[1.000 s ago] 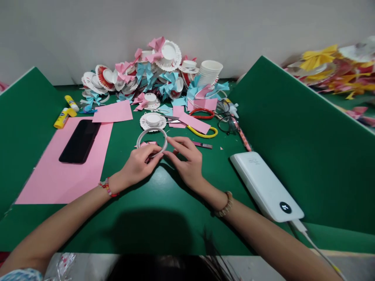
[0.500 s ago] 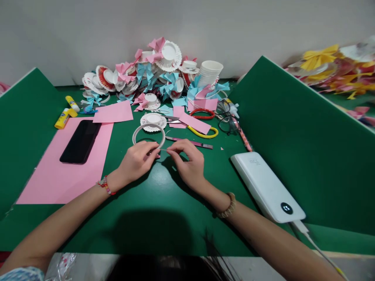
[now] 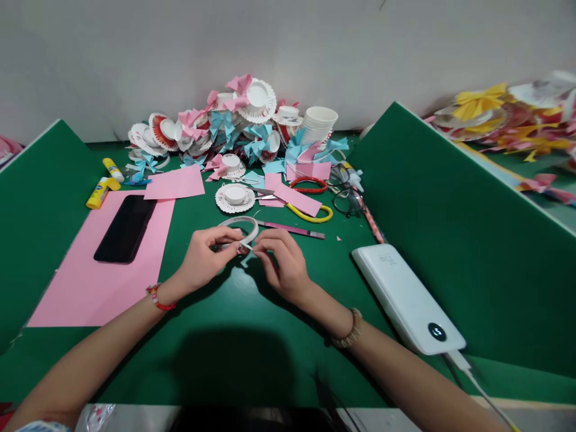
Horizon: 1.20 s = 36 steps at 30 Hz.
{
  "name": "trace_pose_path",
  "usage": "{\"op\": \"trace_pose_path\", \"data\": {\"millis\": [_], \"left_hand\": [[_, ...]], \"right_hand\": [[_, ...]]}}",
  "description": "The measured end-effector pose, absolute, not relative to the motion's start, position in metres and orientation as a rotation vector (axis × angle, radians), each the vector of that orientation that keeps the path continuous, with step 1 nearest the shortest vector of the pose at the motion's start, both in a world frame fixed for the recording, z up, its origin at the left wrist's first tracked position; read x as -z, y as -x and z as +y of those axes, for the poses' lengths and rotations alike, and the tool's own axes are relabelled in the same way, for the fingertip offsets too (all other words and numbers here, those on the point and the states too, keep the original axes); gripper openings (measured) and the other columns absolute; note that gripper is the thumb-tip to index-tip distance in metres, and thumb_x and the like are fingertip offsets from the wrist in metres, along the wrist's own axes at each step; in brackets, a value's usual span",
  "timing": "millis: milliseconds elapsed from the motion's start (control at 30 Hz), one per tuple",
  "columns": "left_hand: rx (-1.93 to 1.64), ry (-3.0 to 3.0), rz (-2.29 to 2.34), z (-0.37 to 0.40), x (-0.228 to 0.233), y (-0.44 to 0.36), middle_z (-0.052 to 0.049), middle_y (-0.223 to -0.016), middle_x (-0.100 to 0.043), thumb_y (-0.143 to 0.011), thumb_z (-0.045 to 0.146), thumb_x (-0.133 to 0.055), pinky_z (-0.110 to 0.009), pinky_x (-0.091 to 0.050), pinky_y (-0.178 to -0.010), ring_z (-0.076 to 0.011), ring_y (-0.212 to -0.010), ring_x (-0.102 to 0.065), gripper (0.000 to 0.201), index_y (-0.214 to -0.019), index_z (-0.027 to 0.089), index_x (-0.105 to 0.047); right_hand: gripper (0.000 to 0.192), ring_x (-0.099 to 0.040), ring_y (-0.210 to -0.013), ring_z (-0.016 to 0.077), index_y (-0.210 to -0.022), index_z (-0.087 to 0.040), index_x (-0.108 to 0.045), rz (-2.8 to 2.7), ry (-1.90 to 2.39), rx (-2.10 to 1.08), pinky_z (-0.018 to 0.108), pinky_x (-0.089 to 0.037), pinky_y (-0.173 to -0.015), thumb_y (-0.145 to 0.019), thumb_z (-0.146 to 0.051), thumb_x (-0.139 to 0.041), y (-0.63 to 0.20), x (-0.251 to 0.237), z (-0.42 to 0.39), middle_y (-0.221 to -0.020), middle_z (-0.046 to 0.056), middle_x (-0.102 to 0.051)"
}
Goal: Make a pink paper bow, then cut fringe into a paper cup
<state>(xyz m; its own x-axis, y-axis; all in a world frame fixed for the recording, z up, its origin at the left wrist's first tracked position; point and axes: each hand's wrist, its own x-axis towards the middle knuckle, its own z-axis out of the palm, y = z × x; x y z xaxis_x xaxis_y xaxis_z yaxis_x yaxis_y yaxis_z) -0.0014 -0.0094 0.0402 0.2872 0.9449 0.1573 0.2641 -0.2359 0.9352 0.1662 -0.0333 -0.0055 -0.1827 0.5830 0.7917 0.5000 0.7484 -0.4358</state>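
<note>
Pinching the tape roll (image 3: 238, 227) — tilted nearly flat — left hand (image 3: 204, 255) and right hand (image 3: 281, 261).

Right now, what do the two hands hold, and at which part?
The left hand holds a white tape ring by its near rim. The right hand pinches the loose end of the tape between its fingertips.
</note>
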Motion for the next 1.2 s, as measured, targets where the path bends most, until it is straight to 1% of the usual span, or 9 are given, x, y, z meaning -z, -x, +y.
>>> {"op": "trace_pose_path", "data": {"millis": [367, 533, 633, 767, 867, 1000, 1067, 1133, 1200], "left_hand": [[-0.994, -1.386, 1.088, -0.012, -0.054, 0.003, -0.002, -0.06, -0.069, -0.064, 0.018, -0.07, -0.019, -0.051, -0.049, -0.0113, -0.052, -0.065, 0.005, -0.067, 0.014, -0.069], [-1.002, -1.413, 1.06, -0.018, -0.067, -0.001, -0.003, -0.062, -0.071, -0.064, 0.019, -0.07, -0.02, -0.051, -0.049, -0.0126, -0.053, -0.066, 0.006, -0.068, 0.014, -0.07], [-1.006, -1.472, 1.067, -0.014, -0.073, 0.006, -0.003, -0.062, -0.072, -0.066, 0.019, -0.069, -0.02, -0.052, -0.05, -0.0131, -0.054, -0.067, 0.007, -0.071, 0.015, -0.07], [-1.245, -1.557, 1.299, 0.008, -0.068, 0.038, -0.003, -0.064, -0.073, -0.07, 0.019, -0.066, -0.023, -0.055, -0.056, -0.0122, -0.053, -0.065, 0.005, -0.072, 0.015, -0.068], [-1.223, -1.875, 1.443, 0.032, -0.05, 0.061, -0.006, -0.079, -0.075, -0.076, 0.029, -0.065, -0.029, -0.057, -0.072, -0.0172, -0.071, -0.07, 0.015, -0.082, 0.015, -0.068], [-0.741, -2.537, 1.564, 0.057, -0.025, 0.075, -0.012, -0.093, -0.073, -0.085, 0.024, -0.048, -0.043, -0.051, -0.088, -0.0266, -0.092, -0.068, 0.02, -0.087, 0.015, -0.066], [-0.565, -2.697, 1.593, 0.06, -0.022, 0.081, -0.017, -0.12, -0.065, -0.084, 0.023, -0.049, -0.048, -0.046, -0.097, -0.0315, -0.114, -0.059, 0.025, -0.103, 0.014, -0.062], [-0.559, -2.657, 1.892, 0.056, -0.026, 0.092, -0.02, -0.128, -0.057, -0.084, 0.028, -0.048, -0.05, -0.046, -0.094, -0.0356, -0.116, -0.056, 0.032, -0.111, 0.014, -0.057], [-0.446, -2.399, 2.321, 0.05, -0.032, 0.107, -0.028, -0.121, -0.056, -0.078, 0.038, -0.055, -0.06, -0.044, -0.091, -0.0466, -0.117, -0.052, 0.045, -0.111, 0.008, -0.053]], "right_hand": [[0.016, -0.059, -0.086, 0.0206, -0.09, -0.022, -0.056, -1.814, 0.899, -0.145, 0.036, -0.048, -0.073, -0.091, -0.011, -0.045, -0.161, -0.013, -0.033, -0.092, 0.008, -0.061], [0.016, -0.06, -0.087, 0.0223, -0.091, -0.024, -0.057, -1.764, 0.913, -0.063, 0.041, -0.045, -0.078, -0.091, -0.013, -0.045, -0.156, -0.017, -0.04, -0.092, 0.007, -0.063], [0.014, -0.059, -0.082, 0.0221, -0.092, -0.026, -0.055, -1.684, 0.839, 0.015, 0.04, -0.046, -0.074, -0.093, -0.016, -0.044, -0.159, -0.024, -0.043, -0.088, 0.006, -0.061], [0.016, -0.059, -0.084, 0.0227, -0.086, -0.025, -0.053, -1.255, 0.997, 0.103, 0.041, -0.048, -0.076, -0.096, -0.026, -0.041, -0.18, -0.031, -0.036, -0.087, 0.007, -0.054], [0.011, -0.059, -0.093, 0.0222, -0.098, -0.024, -0.056, -1.393, 1.136, -0.104, 0.04, -0.05, -0.08, -0.094, -0.028, -0.047, -0.191, -0.015, -0.021, -0.099, 0.008, -0.059], [0.034, -0.061, -0.082, 0.0179, -0.124, -0.022, -0.047, -1.628, 1.109, -0.426, 0.039, -0.053, -0.08, -0.09, -0.021, -0.047, -0.18, 0.022, -0.009, -0.104, 0.009, -0.062], [0.036, -0.061, -0.081, 0.0183, -0.125, -0.022, -0.047, -1.731, 1.085, -0.444, 0.039, -0.052, -0.081, -0.089, -0.018, -0.048, -0.174, 0.033, -0.011, -0.099, 0.008, -0.063], [0.036, -0.062, -0.08, 0.0185, -0.124, -0.022, -0.047, -1.73, 1.103, -0.433, 0.038, -0.052, -0.079, -0.088, -0.017, -0.049, -0.172, 0.037, -0.015, -0.096, 0.007, -0.064], [0.036, -0.062, -0.078, 0.0183, -0.123, -0.021, -0.047, -1.682, 1.126, -0.426, 0.038, -0.053, -0.077, -0.087, -0.016, -0.051, -0.174, 0.036, -0.02, -0.095, 0.007, -0.064]]}}
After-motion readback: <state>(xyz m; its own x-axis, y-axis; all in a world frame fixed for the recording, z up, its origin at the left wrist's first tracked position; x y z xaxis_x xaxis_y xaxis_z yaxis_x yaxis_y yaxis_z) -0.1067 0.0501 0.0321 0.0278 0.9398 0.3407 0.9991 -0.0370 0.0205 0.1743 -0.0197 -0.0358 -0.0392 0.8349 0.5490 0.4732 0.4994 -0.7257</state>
